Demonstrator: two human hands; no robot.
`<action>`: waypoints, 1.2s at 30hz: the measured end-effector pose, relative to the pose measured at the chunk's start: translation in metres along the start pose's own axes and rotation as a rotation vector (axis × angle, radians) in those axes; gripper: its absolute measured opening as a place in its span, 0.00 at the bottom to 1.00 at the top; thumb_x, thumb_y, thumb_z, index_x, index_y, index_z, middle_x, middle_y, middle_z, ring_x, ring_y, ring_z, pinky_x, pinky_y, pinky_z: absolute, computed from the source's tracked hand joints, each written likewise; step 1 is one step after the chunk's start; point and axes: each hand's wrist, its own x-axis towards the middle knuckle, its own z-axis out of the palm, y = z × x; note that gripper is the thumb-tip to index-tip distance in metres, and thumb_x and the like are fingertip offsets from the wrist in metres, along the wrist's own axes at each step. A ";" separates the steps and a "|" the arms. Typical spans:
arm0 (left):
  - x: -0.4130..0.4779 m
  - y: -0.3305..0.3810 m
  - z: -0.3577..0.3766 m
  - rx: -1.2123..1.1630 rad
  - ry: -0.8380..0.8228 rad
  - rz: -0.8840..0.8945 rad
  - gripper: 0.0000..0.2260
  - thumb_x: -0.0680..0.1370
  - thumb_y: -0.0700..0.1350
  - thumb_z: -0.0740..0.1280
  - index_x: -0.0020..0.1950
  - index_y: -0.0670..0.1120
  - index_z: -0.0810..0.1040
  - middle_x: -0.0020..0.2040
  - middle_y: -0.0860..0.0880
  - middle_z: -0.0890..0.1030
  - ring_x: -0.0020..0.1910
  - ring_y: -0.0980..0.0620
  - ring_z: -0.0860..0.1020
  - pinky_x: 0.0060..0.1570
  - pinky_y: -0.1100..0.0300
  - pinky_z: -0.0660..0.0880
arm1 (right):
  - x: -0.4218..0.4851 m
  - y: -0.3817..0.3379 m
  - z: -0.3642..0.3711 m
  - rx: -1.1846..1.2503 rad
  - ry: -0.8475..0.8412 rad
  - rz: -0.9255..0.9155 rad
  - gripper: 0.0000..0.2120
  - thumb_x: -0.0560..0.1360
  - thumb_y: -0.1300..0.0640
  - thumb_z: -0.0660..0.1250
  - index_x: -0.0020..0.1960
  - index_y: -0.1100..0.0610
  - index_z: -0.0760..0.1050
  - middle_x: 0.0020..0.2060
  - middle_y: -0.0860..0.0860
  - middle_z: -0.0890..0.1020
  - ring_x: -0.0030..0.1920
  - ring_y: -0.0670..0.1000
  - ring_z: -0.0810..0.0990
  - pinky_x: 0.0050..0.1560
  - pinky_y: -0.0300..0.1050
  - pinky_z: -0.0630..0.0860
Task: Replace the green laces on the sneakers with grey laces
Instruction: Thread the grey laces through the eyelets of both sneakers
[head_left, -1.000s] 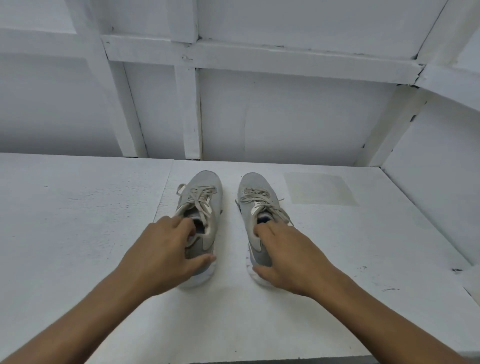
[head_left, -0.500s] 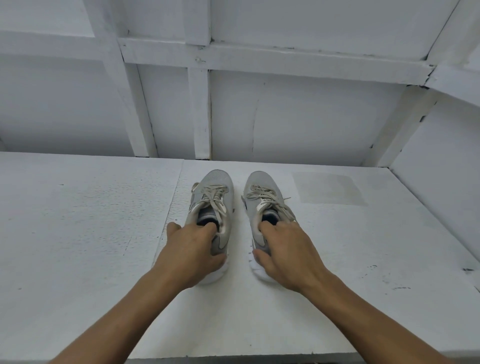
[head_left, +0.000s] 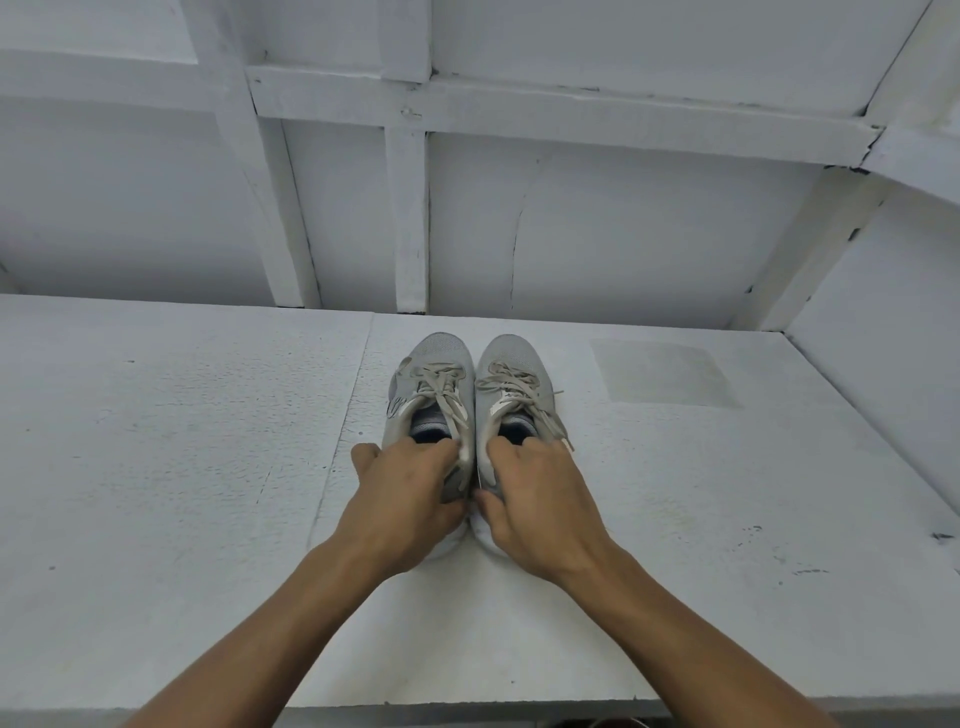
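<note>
A white-painted panelled wall with raised battens fills the upper half of the view. Below it lies a broad white surface, roughly textured, with a seam running down its middle and a faint grey square patch towards the right.

Two bare forearms reach in from the near edge to a pair of grey mesh sneakers at the centre of the surface. The left sneaker and the right sneaker stand upright side by side, their inner sides touching, toes pointing at the wall.

The left hand grips the heel of the left sneaker, fingers curled over the collar into the opening, thumb on the inner side. The right hand grips the heel of the right sneaker the same way.

Both sneakers are threaded with pale laces, loose ends trailing back along the openings; their exact tint is hard to tell.
</note>
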 end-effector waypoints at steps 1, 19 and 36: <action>0.000 0.001 0.000 -0.018 0.012 0.013 0.20 0.70 0.48 0.70 0.33 0.53 0.57 0.29 0.55 0.65 0.31 0.54 0.63 0.39 0.55 0.54 | 0.000 0.000 0.000 0.002 -0.001 0.000 0.14 0.63 0.53 0.76 0.41 0.56 0.72 0.31 0.49 0.78 0.33 0.53 0.75 0.41 0.49 0.73; -0.111 0.030 -0.038 0.055 0.252 -0.244 0.18 0.70 0.45 0.71 0.36 0.54 0.60 0.32 0.58 0.65 0.39 0.55 0.64 0.38 0.55 0.50 | -0.024 -0.046 -0.035 0.271 -0.021 -0.456 0.10 0.70 0.57 0.71 0.41 0.53 0.69 0.34 0.44 0.67 0.34 0.49 0.67 0.39 0.48 0.68; -0.364 0.050 -0.046 0.167 0.374 -0.922 0.16 0.67 0.49 0.69 0.36 0.53 0.60 0.33 0.58 0.66 0.39 0.55 0.67 0.40 0.54 0.54 | -0.145 -0.217 -0.005 0.507 -0.236 -1.098 0.06 0.67 0.57 0.68 0.42 0.56 0.72 0.32 0.50 0.76 0.35 0.53 0.70 0.42 0.52 0.67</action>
